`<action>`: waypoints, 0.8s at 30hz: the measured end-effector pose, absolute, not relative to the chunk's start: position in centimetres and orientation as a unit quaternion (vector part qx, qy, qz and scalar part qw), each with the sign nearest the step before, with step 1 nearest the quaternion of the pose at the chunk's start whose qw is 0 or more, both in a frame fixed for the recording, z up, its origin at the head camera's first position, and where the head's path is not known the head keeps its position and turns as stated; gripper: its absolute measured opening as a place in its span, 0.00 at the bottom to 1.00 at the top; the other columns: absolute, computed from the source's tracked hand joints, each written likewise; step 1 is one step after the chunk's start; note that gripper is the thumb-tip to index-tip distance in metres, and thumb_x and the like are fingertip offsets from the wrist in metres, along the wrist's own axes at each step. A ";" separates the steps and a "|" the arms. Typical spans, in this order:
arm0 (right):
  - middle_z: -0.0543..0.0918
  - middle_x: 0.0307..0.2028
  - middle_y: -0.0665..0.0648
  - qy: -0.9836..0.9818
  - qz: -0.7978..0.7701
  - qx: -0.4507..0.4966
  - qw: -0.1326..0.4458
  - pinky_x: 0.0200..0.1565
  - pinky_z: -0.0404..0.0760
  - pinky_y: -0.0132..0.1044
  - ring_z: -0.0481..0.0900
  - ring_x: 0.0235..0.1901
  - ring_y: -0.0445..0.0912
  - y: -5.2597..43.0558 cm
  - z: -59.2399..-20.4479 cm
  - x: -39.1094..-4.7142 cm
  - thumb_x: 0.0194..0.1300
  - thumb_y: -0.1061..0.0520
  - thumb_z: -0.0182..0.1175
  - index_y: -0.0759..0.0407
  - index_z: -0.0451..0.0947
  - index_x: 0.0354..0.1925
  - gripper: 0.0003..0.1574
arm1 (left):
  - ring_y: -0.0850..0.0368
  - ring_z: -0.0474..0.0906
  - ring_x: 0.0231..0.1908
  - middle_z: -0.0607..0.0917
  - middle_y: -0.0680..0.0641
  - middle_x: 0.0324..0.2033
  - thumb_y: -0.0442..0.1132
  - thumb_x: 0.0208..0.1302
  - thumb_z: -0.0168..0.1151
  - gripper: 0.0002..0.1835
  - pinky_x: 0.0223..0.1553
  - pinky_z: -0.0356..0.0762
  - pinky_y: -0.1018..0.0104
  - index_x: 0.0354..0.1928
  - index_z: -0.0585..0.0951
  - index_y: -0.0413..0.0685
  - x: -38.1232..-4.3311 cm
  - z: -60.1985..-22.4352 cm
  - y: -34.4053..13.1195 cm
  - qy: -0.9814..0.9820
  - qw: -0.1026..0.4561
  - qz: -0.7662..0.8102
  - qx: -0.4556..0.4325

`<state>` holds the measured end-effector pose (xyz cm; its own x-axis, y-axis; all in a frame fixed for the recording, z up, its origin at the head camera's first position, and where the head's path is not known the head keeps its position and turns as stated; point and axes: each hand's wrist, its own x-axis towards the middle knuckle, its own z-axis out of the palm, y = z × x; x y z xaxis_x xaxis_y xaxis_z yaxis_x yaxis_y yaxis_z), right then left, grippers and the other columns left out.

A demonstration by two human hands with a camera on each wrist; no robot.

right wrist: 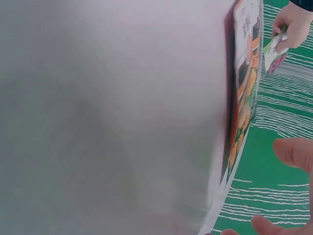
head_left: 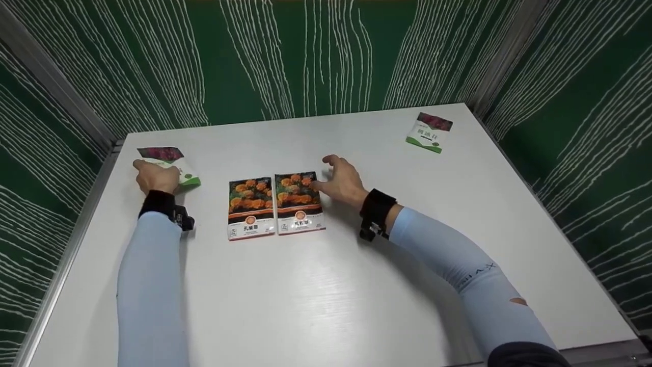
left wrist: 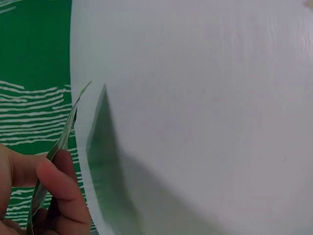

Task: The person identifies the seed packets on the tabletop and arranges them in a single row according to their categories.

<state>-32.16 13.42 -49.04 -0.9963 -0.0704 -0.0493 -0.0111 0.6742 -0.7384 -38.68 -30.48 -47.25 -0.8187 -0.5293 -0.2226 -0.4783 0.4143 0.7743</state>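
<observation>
My left hand (head_left: pixel 158 177) pinches a white and green seed packet (head_left: pixel 162 153) with dark pink flowers at the table's left side. In the left wrist view, that packet (left wrist: pixel 63 134) shows edge-on between thumb and fingers, raised off the table. My right hand (head_left: pixel 345 184) has its fingers spread, holding nothing, beside the right-hand marigold seed packet (head_left: pixel 299 206). Its thumb is at that packet's upper right edge; whether they touch I cannot tell. A matching marigold packet (head_left: pixel 250 209) lies just left of it, both flat and upright to me.
Another white and green packet (head_left: pixel 429 133) with dark pink flowers lies tilted at the back right of the white table (head_left: pixel 285 295). Green walls (head_left: pixel 234 61) with white streaks stand behind and at both sides, with metal posts (head_left: pixel 501 56) at the corners.
</observation>
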 end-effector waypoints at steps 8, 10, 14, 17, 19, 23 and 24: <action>0.74 0.80 0.67 0.899 -0.435 -0.027 0.046 0.79 0.74 0.59 0.74 0.79 0.63 13.0 -48.2 -32.2 0.74 0.45 0.75 0.59 0.69 0.82 0.48 | 0.41 0.71 0.75 0.67 0.30 0.82 0.36 0.74 0.51 0.48 0.61 0.89 0.60 0.89 0.42 0.38 -38.4 -46.9 -29.6 -0.832 0.007 -0.480 0.279; 0.74 0.80 0.67 0.893 -0.446 -0.025 0.052 0.78 0.75 0.59 0.74 0.79 0.63 13.0 -47.9 -32.2 0.74 0.44 0.75 0.59 0.69 0.82 0.49 | 0.44 0.75 0.68 0.67 0.31 0.82 0.35 0.74 0.51 0.48 0.41 0.91 0.66 0.90 0.42 0.40 -38.5 -46.7 -29.2 -0.825 0.009 -0.496 0.272; 0.76 0.78 0.68 0.879 -0.474 -0.016 0.058 0.76 0.78 0.59 0.77 0.76 0.64 12.9 -47.5 -32.1 0.72 0.44 0.75 0.61 0.70 0.81 0.49 | 0.53 0.78 0.51 0.68 0.34 0.79 0.34 0.74 0.52 0.48 0.30 0.89 0.69 0.91 0.42 0.42 -38.7 -46.0 -27.8 -0.800 0.006 -0.545 0.250; 0.78 0.76 0.69 0.868 -0.492 -0.009 0.062 0.74 0.80 0.57 0.79 0.73 0.63 12.6 -47.3 -32.2 0.71 0.44 0.75 0.62 0.72 0.80 0.48 | 0.58 0.81 0.40 0.75 0.40 0.66 0.34 0.74 0.54 0.45 0.31 0.90 0.67 0.88 0.48 0.41 -38.6 -45.3 -26.4 -0.783 0.005 -0.578 0.230; 0.79 0.75 0.68 0.860 -0.505 -0.006 0.067 0.73 0.81 0.56 0.80 0.72 0.62 12.3 -47.0 -32.1 0.72 0.43 0.75 0.61 0.72 0.79 0.48 | 0.59 0.82 0.35 0.76 0.46 0.56 0.34 0.73 0.56 0.40 0.32 0.91 0.67 0.84 0.54 0.40 -38.5 -44.9 -25.4 -0.778 0.008 -0.591 0.216; 0.78 0.75 0.67 0.845 -0.529 -0.003 0.082 0.72 0.83 0.55 0.81 0.72 0.61 12.0 -46.4 -31.9 0.73 0.42 0.75 0.59 0.72 0.80 0.47 | 0.62 0.83 0.32 0.76 0.51 0.50 0.35 0.75 0.58 0.34 0.32 0.91 0.67 0.78 0.59 0.40 -38.0 -44.4 -23.7 -0.783 0.008 -0.591 0.194; 0.78 0.75 0.67 0.841 -0.534 -0.003 0.085 0.71 0.83 0.55 0.81 0.72 0.60 12.0 -46.3 -31.9 0.73 0.42 0.75 0.59 0.72 0.80 0.47 | 0.62 0.83 0.33 0.76 0.51 0.50 0.35 0.76 0.58 0.34 0.32 0.91 0.67 0.78 0.58 0.40 -37.9 -44.3 -23.3 -0.784 0.004 -0.592 0.188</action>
<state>-31.88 11.96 -46.25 -0.9855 -0.0966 -0.1397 0.0853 0.4295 -0.8990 -37.93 -23.35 -44.26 -0.9290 -0.2997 -0.2171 -0.2907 0.2281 0.9292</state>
